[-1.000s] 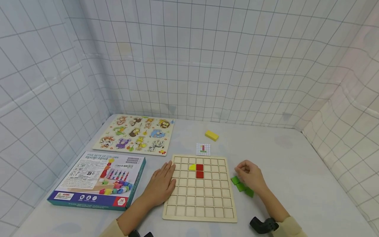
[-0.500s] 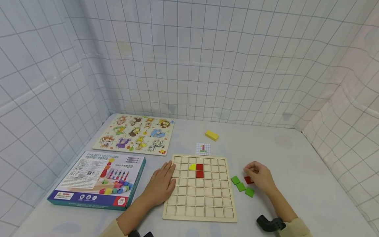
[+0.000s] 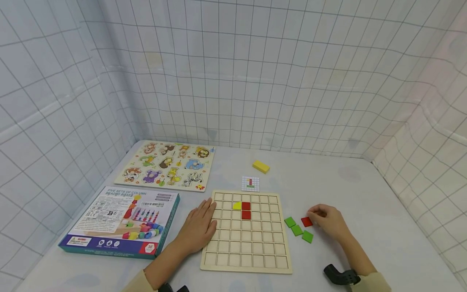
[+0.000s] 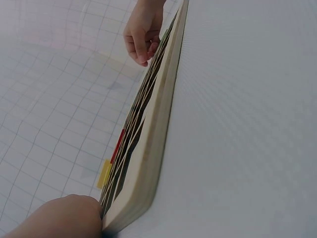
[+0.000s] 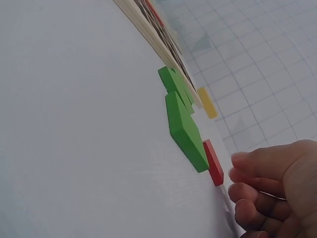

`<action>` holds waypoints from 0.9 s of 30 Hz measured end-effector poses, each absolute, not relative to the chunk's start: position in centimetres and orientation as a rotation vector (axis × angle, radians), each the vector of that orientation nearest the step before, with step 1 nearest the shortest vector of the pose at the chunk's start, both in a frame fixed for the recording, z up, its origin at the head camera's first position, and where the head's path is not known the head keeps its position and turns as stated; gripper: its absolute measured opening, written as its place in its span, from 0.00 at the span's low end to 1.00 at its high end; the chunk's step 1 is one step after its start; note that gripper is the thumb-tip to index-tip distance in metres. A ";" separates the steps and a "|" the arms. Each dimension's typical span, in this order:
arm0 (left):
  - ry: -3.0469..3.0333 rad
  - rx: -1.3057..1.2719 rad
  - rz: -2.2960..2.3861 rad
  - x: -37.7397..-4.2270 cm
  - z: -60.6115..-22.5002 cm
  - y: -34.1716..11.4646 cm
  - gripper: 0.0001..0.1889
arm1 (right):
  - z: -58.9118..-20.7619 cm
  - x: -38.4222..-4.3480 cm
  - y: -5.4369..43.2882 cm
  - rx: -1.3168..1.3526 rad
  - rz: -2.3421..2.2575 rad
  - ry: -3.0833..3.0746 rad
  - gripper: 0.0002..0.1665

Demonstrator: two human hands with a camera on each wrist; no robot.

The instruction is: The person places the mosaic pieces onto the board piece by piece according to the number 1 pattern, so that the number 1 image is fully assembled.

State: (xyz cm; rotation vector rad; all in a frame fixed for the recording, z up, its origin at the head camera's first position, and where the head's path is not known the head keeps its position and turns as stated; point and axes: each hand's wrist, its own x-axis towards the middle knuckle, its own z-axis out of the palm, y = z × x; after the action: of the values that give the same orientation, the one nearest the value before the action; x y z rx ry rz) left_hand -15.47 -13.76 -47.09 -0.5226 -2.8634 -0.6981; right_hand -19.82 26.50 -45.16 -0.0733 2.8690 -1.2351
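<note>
My left hand (image 3: 198, 226) lies flat with its fingers spread at the left edge of the wooden grid board (image 3: 246, 265). In the board's upper rows sit a yellow tile (image 3: 237, 205) with a cut corner and two red square tiles (image 3: 246, 215), one below the other. My right hand (image 3: 329, 221) is beside a loose red tile (image 3: 306, 222) on the table, fingers loosely curled. In the right wrist view nothing shows between the thumb and fingertips, which stand just off that red tile (image 5: 213, 163). Several green tiles (image 3: 297, 230) lie between the board and this hand.
A small pattern card (image 3: 250, 184) lies behind the board, with a yellow block (image 3: 260, 166) farther back. To the left are a beaded toy box (image 3: 120, 223) and an animal knob puzzle (image 3: 166, 165). Grid-patterned cloth walls (image 3: 255, 81) enclose the table.
My right hand has moved right, away from the green tiles. The loose red tile, first hidden at the hand, now shows fully on the table. My left hand has stayed in place.
</note>
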 end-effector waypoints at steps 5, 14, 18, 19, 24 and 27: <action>-2.861 -0.523 -0.699 -15.5 -47.0 -13.7 0.28 | -45.2 -19.9 26.7 -0.097 -1.221 2.856 0.14; -2.858 -0.522 -0.710 -15.3 -46.8 -13.7 0.28 | -45.2 -20.1 27.0 -0.161 -1.228 2.800 0.20; -2.854 -0.522 -0.697 -15.4 -46.8 -13.7 0.27 | -45.3 -20.2 27.4 -0.236 -1.219 2.785 0.22; -2.853 -0.522 -0.697 -15.4 -46.8 -13.7 0.27 | -45.3 -20.2 27.5 -0.249 -1.217 2.784 0.21; -2.843 -0.524 -0.704 -15.4 -46.9 -13.7 0.27 | -45.3 -20.0 27.6 -0.290 -1.203 2.791 0.18; -2.839 -0.526 -0.689 -15.5 -47.1 -13.8 0.27 | -45.4 -20.0 27.6 -0.301 -1.191 2.798 0.17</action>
State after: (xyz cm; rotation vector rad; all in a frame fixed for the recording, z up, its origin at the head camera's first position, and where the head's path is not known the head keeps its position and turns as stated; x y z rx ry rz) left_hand -15.46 -13.79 -47.05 -0.5259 -2.8388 -0.6894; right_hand -19.96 27.61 -45.35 -0.3010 2.7978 -1.1912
